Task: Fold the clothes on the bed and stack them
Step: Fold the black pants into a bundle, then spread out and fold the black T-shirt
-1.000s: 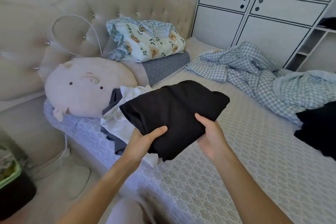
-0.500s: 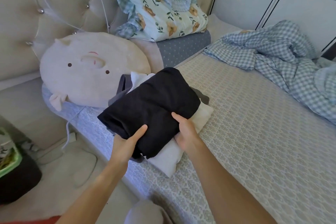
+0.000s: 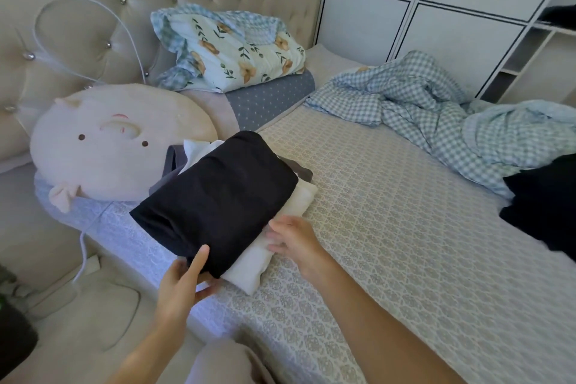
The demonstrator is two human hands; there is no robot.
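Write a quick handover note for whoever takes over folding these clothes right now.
Left hand: open, thumb on the folded black garment, fingers at its near edge.
Right hand: open, touching the white folded piece underneath.
Done: the black garment lies on the stack beside the pig cushion.
Left: the crumpled checked clothes and a dark garment at the right edge are unfolded.

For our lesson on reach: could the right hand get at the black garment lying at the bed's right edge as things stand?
Probably yes. The right hand rests open beside the stack, holding nothing, and only bare mattress lies between it and the black garment. The checked blanket sits behind that path, not across it. It may need a lean.
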